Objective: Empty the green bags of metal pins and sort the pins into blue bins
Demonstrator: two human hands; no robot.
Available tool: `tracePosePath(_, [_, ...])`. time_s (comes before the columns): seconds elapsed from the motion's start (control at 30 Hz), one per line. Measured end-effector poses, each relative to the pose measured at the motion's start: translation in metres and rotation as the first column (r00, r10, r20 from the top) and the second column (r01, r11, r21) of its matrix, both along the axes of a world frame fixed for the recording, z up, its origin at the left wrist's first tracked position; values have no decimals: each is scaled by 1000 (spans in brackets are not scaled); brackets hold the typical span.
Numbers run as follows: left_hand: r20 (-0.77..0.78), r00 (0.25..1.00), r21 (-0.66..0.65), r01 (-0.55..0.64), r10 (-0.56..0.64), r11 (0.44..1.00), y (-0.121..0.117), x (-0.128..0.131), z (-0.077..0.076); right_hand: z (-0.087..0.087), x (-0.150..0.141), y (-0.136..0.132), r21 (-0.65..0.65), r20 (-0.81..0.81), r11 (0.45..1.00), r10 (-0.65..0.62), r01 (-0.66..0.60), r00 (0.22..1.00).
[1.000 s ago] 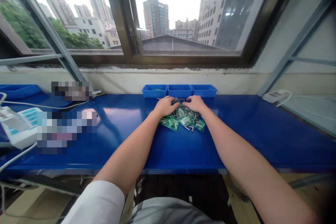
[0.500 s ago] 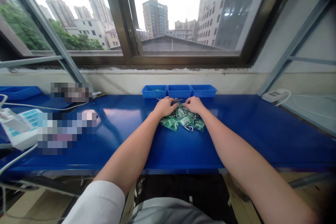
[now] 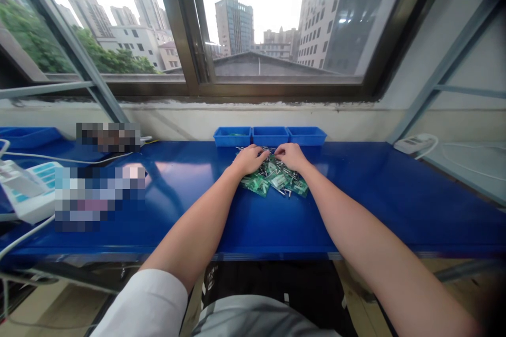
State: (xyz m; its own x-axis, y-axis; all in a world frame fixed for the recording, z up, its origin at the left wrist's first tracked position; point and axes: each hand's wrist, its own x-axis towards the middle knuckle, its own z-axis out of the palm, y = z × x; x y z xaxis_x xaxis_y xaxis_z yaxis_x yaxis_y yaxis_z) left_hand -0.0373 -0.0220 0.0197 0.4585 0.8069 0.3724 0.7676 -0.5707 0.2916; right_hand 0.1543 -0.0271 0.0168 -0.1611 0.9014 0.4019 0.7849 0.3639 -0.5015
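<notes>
Left hand [image 3: 253,160]: fingers bent, laid over the left side of the pile; whether it grips anything cannot be told. Right hand [image 3: 291,157]: fingers curled at the pile's upper right; any grip likewise unclear. Green packets [image 3: 279,179]: several, between and in front of the hands, on the desk [image 3: 190,224]. Metal pieces [image 3: 290,172]: many, slim, strewn among and over the packets. Blue bins [image 3: 270,137]: three, in a row just behind the pile, against the wall [image 3: 174,122].
</notes>
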Motion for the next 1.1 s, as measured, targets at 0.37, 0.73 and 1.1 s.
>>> tracePosePath(0.37, [13,999,12,32,-33,999,3,0,-2,3,0,1,11,6,963,-269,269,963])
tracePosePath(0.73, [3,999,17,50,-50,999,2,0,0,2,2,1,-201,106,948,-231,248,967])
tracePosePath(1.1, [-3,997,40,71,-71,997,3,-2,-1,8,0,-1,-4,-38,969,-248,248,968])
